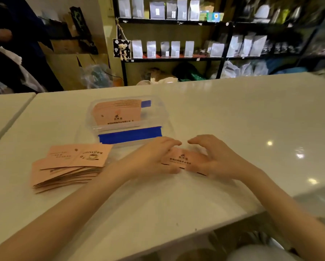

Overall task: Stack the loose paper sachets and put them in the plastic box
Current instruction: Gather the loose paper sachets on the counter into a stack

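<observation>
A small stack of pink paper sachets [184, 160] lies on the white table, held between both hands. My left hand [154, 157] grips its left end and my right hand [216, 157] grips its right end, fingers curled over the top. A looser fanned pile of pink sachets [67, 166] rests on the table to the left. Behind my hands stands the clear plastic box [163, 113] with blue tape on its near side, holding a leaning row of pink sachets [118, 112].
The white table [233, 113] stretches right and back; its front edge runs diagonally at lower right. A second table [5, 110] adjoins at far left. Dark shelves with silver bags [175, 48] stand behind. A person in dark clothing [11, 44] is at upper left.
</observation>
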